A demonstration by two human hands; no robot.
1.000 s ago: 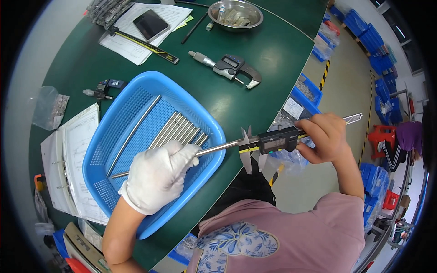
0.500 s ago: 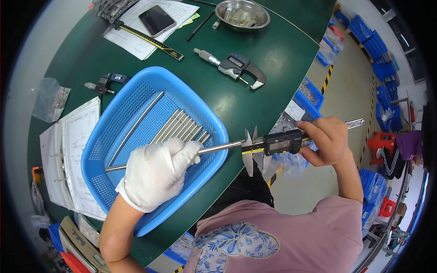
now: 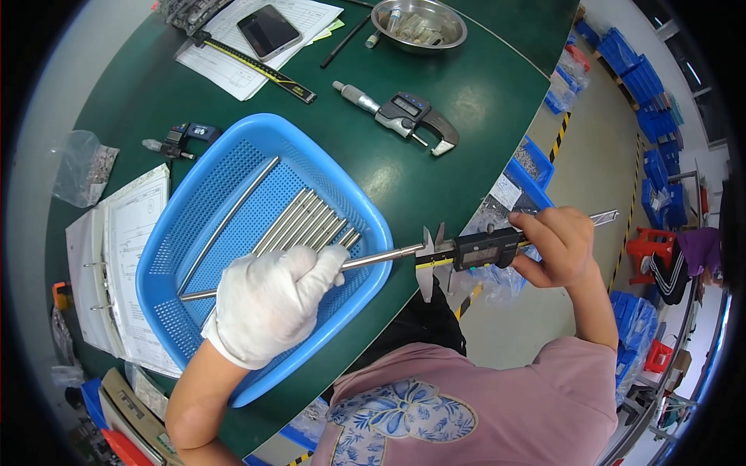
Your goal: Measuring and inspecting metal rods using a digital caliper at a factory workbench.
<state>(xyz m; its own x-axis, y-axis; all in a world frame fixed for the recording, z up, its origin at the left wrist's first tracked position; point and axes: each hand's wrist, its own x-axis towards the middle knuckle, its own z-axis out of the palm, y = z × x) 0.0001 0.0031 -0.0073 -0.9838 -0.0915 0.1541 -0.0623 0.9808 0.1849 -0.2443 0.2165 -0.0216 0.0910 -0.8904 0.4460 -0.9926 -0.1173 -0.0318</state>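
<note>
1. At nine o'clock of the blue basket [image 3: 379, 225], your ring binder [image 3: 144, 264] lies open on the table, probably so its sheets can be read at a glance.
2. At eleven o'clock, the small micrometer [image 3: 193, 133] lies just outside the rim, likely set aside to leave the middle free.
3. Inside the basket, one lone rod [image 3: 231, 222] lies apart from the others, slanting from twelve toward eight o'clock; I cannot tell why it is separate.
4. Your gloved left hand [image 3: 268, 303], at six o'clock, has its fingers clenched round the held rod [image 3: 385, 256], apparently to steady it and leave its tip free.
5. Above the glove, a row of rods [image 3: 299, 225] lies side by side, perhaps for easy picking.
6. The held rod crosses the rim at three o'clock; its tip is at the caliper's jaws, though contact is unclear.
7. Between one and two o'clock, the large micrometer [image 3: 404, 113] rests on the table, seemingly within reach.
8. At three o'clock, your bare right hand [image 3: 559, 245] grips the digital caliper [image 3: 478, 252], fingers bent around its beam, roughly in line with the rod.
</note>
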